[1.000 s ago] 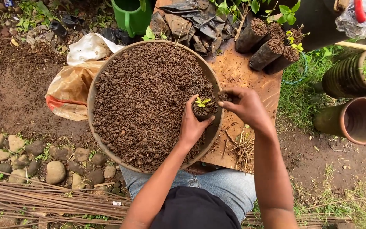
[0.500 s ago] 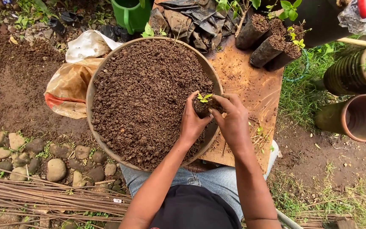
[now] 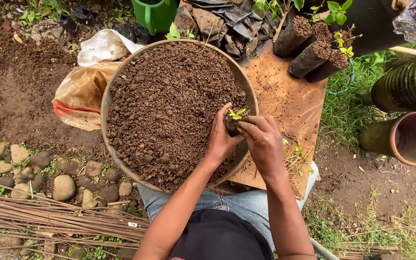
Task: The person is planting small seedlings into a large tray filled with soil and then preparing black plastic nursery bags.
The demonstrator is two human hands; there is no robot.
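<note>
Item: one small dark seedling bag (image 3: 231,125) with one green seedling (image 3: 236,114), upright, long axis vertical, at the right edge of the soil basin (image 3: 106,103).

Left hand (image 3: 220,137): wrapped around the bag's left side, gripping it.
Right hand (image 3: 264,143): touching the bag from the right, fingers curled over its top; both hands equally near.

Further: one wooden board (image 3: 285,96); at its far edge, three filled bags (image 3: 309,45) lying tilted; one green watering can (image 3: 156,15).
</note>
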